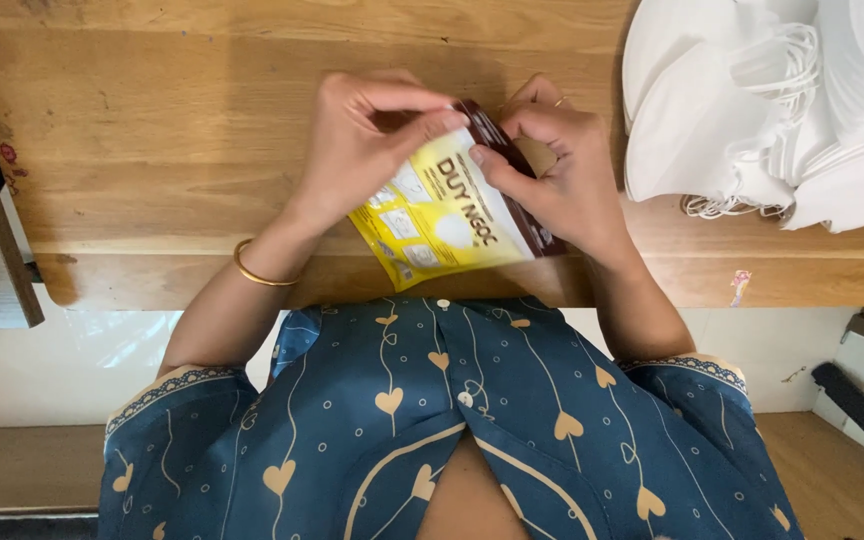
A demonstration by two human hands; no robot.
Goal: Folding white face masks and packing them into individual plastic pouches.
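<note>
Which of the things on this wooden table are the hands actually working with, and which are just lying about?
In use:
- yellow and brown packet, pinched at its top edge by the left hand and the right hand

Lying about:
- pile of white face masks at the right of the table
- dark strap on the floor, lower right

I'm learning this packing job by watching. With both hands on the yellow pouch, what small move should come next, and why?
Probably pull the pouch's top edge apart. The left hand and right hand both pinch the far end of the yellow and brown pouch, held flat over the wooden table, and white face masks lie piled just beside the right hand.
</note>
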